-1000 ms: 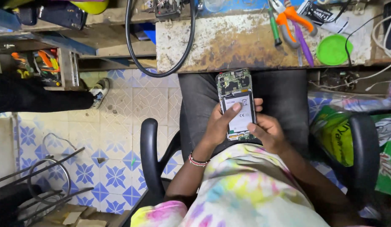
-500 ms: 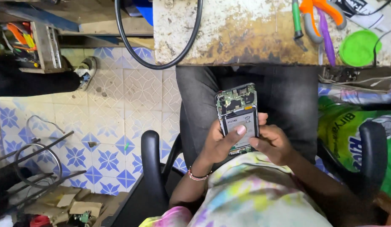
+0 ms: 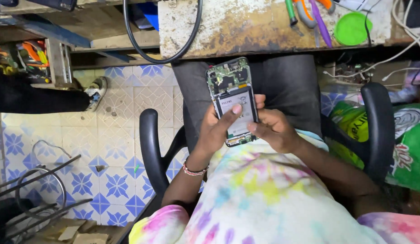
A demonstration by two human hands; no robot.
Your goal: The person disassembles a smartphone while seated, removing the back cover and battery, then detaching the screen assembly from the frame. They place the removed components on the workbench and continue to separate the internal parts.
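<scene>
Both hands gripped one opened phone [image 3: 232,101] above my lap, below the tabletop [image 3: 264,25] edge. My left hand [image 3: 219,129] cupped its side, thumb pressed on the battery [image 3: 237,115]; my right hand [image 3: 273,131] pinched the lower edge. Even pressure, clear of the circuit board [image 3: 228,74], suited best.

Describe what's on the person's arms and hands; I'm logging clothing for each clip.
Both forearms are bare. The left hand has a red-and-white beaded bracelet at the wrist; the right hand shows no jewellery. Short tie-dye shirt sleeves in pink, yellow and blue cover the upper arms.
</scene>
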